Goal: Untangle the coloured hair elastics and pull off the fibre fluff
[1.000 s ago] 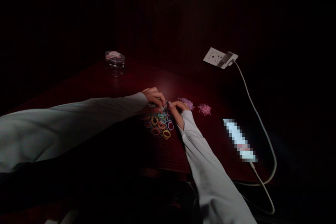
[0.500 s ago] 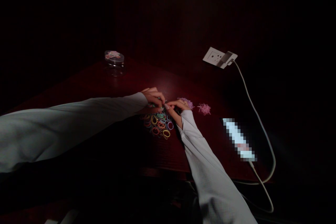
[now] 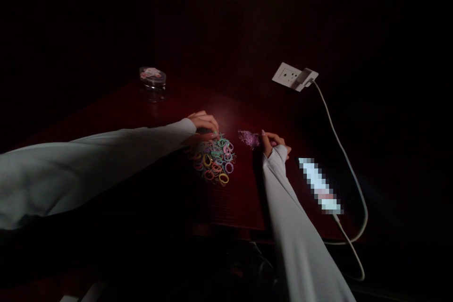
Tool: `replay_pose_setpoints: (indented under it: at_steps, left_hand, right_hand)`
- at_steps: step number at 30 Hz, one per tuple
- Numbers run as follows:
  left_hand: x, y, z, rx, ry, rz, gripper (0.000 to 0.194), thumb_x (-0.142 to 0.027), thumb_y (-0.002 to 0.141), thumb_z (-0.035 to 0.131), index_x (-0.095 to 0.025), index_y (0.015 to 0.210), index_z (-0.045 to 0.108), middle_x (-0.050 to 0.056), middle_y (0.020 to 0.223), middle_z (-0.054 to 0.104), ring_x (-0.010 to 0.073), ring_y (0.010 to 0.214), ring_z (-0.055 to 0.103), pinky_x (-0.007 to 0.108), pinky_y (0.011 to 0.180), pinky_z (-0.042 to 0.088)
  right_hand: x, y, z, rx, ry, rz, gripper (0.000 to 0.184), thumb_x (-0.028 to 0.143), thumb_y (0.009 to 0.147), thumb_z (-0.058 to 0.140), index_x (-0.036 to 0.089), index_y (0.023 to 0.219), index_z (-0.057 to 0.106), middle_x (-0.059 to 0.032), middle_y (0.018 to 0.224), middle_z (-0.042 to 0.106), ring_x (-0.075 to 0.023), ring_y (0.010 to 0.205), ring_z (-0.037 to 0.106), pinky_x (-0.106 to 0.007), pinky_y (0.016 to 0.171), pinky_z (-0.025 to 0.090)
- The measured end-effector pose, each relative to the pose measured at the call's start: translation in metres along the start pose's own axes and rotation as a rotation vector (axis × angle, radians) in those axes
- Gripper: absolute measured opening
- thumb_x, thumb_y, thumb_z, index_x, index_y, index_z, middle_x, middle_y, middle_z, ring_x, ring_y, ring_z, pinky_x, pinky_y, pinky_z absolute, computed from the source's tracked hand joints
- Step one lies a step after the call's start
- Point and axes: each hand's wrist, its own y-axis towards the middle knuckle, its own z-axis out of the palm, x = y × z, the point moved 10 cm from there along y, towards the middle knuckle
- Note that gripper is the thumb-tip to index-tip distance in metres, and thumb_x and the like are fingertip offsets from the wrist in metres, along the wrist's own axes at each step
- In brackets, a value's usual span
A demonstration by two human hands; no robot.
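Observation:
A heaped pile of small coloured hair ties (image 3: 216,165) lies on the dark red table. At its far left edge is my left hand (image 3: 204,125), with curled fingers and the thumb close to the fingertips. Anything pinched there is too small to make out. To the right of the pile sits a purple tangle of small bands (image 3: 249,138). My right hand (image 3: 278,144) is just beyond it, thumb and fingers apart over a smaller pink clump (image 3: 272,143), which it partly hides.
A clear round jar (image 3: 153,84) with a decorated lid stands at the back left. On the right lies a phone with a blurred screen (image 3: 320,186), its white cable (image 3: 341,137) looping up to a charger in the wall socket (image 3: 289,77). The surroundings are very dark.
My right hand has left my left hand at the pile and moved right to the pink clump. My left hand stays nearly in place, and more of the hair ties show.

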Motion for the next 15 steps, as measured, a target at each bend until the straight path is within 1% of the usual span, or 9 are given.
replay_pose_setpoints:
  at_steps: [2, 4, 6, 8, 11, 13, 15]
  left_hand:
    - [0.0, -0.001, 0.0, 0.003, 0.019, -0.008, 0.033, -0.046, 0.097, 0.053, -0.024, 0.096, 0.078, 0.004, 0.109, 0.075, 0.0212, 0.101, 0.056, 0.036, 0.096, 0.037]
    - [0.002, -0.001, 0.0, 0.004, 0.031, -0.029, 0.029, -0.043, 0.095, 0.055, -0.024, 0.1, 0.076, 0.003, 0.107, 0.075, 0.021, 0.1, 0.056, 0.036, 0.096, 0.037]
    - [0.008, -0.002, -0.002, -0.003, 0.026, -0.078, 0.025, -0.04, 0.092, 0.057, -0.025, 0.107, 0.07, 0.001, 0.104, 0.075, 0.0203, 0.096, 0.056, 0.035, 0.095, 0.038]
    - [0.015, -0.002, -0.003, -0.013, 0.022, -0.129, 0.026, -0.036, 0.09, 0.058, -0.024, 0.111, 0.066, 0.0, 0.103, 0.074, 0.0196, 0.093, 0.055, 0.034, 0.092, 0.039]
    - [0.015, -0.002, -0.002, 0.004, 0.056, -0.119, 0.022, -0.034, 0.091, 0.054, -0.023, 0.103, 0.069, 0.002, 0.108, 0.072, 0.0207, 0.099, 0.056, 0.036, 0.095, 0.037]
    - [0.009, -0.002, 0.001, 0.03, 0.072, -0.075, 0.023, -0.036, 0.093, 0.051, -0.023, 0.095, 0.07, 0.002, 0.111, 0.073, 0.0218, 0.104, 0.055, 0.038, 0.098, 0.034]
    - [0.004, -0.003, 0.003, 0.052, 0.072, -0.042, 0.028, -0.04, 0.095, 0.05, -0.023, 0.088, 0.071, 0.001, 0.111, 0.073, 0.0223, 0.105, 0.054, 0.039, 0.098, 0.032]
  right_hand:
    - [-0.007, 0.002, 0.003, -0.015, -0.054, 0.02, 0.027, 0.055, 0.08, 0.073, 0.028, 0.082, 0.08, -0.0058, 0.095, 0.067, -0.0296, 0.104, 0.047, -0.044, 0.095, 0.031]
    - [-0.01, 0.001, 0.006, -0.035, -0.101, 0.024, 0.027, 0.055, 0.079, 0.074, 0.029, 0.082, 0.08, -0.0065, 0.102, 0.067, -0.0309, 0.107, 0.044, -0.047, 0.096, 0.029]
    - [-0.007, -0.002, 0.008, -0.035, -0.116, -0.001, 0.029, 0.058, 0.081, 0.071, 0.031, 0.086, 0.08, -0.0071, 0.105, 0.067, -0.0319, 0.109, 0.042, -0.049, 0.097, 0.028]
    - [0.002, -0.006, 0.008, -0.015, -0.113, -0.061, 0.035, 0.062, 0.086, 0.064, 0.032, 0.094, 0.08, -0.0074, 0.108, 0.066, -0.0325, 0.111, 0.042, -0.05, 0.097, 0.028]
    - [0.02, -0.014, 0.005, 0.023, -0.113, -0.156, 0.038, 0.06, 0.092, 0.054, 0.034, 0.104, 0.079, -0.0068, 0.111, 0.067, -0.0323, 0.112, 0.043, -0.05, 0.098, 0.028]
    - [0.03, -0.017, 0.003, 0.047, -0.114, -0.188, 0.036, 0.056, 0.095, 0.052, 0.034, 0.106, 0.078, -0.0068, 0.113, 0.068, -0.0319, 0.113, 0.044, -0.049, 0.099, 0.028]
    - [0.036, -0.018, 0.002, 0.063, -0.116, -0.195, 0.035, 0.052, 0.095, 0.052, 0.032, 0.106, 0.078, -0.007, 0.114, 0.068, -0.0316, 0.113, 0.044, -0.049, 0.099, 0.028]
